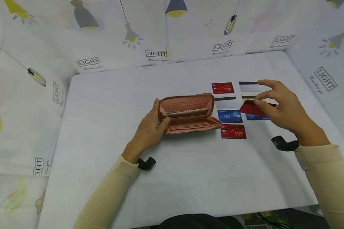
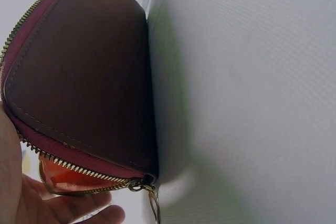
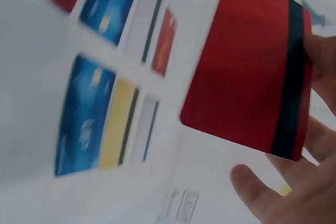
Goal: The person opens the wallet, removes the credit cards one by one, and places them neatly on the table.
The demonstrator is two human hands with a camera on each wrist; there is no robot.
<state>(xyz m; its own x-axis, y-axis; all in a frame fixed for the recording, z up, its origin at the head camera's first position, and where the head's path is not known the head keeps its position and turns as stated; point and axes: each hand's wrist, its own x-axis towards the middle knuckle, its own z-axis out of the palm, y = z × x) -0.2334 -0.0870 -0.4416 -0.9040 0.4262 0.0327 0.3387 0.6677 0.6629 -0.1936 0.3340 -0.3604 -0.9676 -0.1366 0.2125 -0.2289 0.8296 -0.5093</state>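
Note:
A pinkish-brown zip wallet (image 1: 186,120) stands unzipped on the table, its card slots and middle pocket facing up. My left hand (image 1: 149,124) grips its left end, with the thumb over the near flap. In the left wrist view, the wallet's dark outer side (image 2: 84,77) and brass zipper (image 2: 79,167) show. My right hand (image 1: 285,108) pinches a red card (image 3: 241,72) with a black stripe, raised over the right-hand column of cards. Under it, a yellow card (image 1: 247,97) and a blue card (image 1: 256,117) are partly covered.
Left of that column lie a red VIP card (image 1: 223,88), a white striped card (image 1: 225,103), a blue VIP card (image 1: 230,116) and another red VIP card (image 1: 233,131). A white striped card (image 1: 248,87) tops the right column. Printed cloth (image 1: 183,35) hangs behind the white table (image 1: 189,178).

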